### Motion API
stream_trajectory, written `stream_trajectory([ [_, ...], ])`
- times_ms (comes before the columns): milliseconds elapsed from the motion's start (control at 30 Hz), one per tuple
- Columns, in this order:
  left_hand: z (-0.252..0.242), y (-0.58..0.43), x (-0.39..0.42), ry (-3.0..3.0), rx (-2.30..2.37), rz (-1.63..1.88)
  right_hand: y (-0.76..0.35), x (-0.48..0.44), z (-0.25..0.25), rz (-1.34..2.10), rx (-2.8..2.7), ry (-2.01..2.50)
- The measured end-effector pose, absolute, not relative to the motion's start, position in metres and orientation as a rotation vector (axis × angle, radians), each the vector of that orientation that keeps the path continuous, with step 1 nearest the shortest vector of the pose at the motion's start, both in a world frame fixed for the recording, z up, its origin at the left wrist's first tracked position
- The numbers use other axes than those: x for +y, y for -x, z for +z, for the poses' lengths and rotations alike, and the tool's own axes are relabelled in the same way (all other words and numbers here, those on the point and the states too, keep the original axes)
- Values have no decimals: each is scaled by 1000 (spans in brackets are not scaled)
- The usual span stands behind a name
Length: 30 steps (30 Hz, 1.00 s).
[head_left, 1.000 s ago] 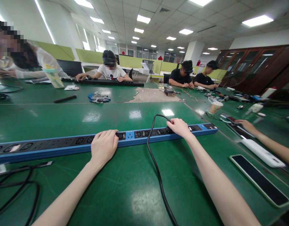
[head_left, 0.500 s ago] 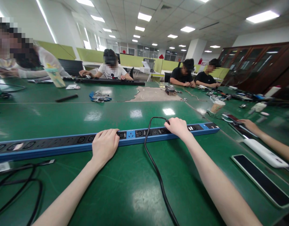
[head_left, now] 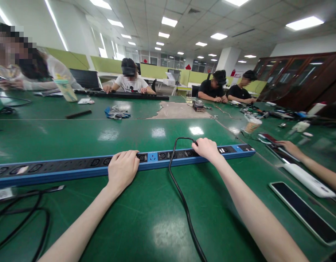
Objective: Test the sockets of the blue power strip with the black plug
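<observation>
A long blue power strip [head_left: 83, 176] with black sockets lies across the green table in front of me. Around its middle my left hand [head_left: 123, 165] is wrapped, fingers over the far edge, just left of a blue socket [head_left: 153, 157]. Farther right, my right hand [head_left: 207, 149] is closed over the strip's sockets. A black power cord [head_left: 181, 194] runs from this hand, loops left over the strip and drops to the bottom edge. Its plug end is hidden in my fingers, and I cannot see how deep it sits in a socket.
Loose black cables [head_left: 36, 209] lie at lower left. A phone [head_left: 304, 213] and a white power bank [head_left: 308, 179] are at right, near another person's hand [head_left: 292, 150]. Gloves [head_left: 117, 112], a dark bar [head_left: 78, 114] and cups [head_left: 65, 88] stand or lie farther back. Several people sit around the table.
Both my hands keep their places on the strip and the cord. The view has shifted very slightly.
</observation>
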State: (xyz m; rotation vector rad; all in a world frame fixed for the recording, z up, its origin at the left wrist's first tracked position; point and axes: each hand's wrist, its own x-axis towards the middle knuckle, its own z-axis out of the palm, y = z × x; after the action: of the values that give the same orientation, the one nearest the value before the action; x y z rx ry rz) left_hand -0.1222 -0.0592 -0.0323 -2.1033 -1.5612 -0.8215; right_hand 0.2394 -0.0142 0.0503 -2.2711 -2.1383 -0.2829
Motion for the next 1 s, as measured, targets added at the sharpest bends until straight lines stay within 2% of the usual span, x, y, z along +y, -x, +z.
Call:
stream_trajectory([
  [1000,-32,121,-60,2132,-1611,-822,-242,-23,58,-193,-2160,2279],
])
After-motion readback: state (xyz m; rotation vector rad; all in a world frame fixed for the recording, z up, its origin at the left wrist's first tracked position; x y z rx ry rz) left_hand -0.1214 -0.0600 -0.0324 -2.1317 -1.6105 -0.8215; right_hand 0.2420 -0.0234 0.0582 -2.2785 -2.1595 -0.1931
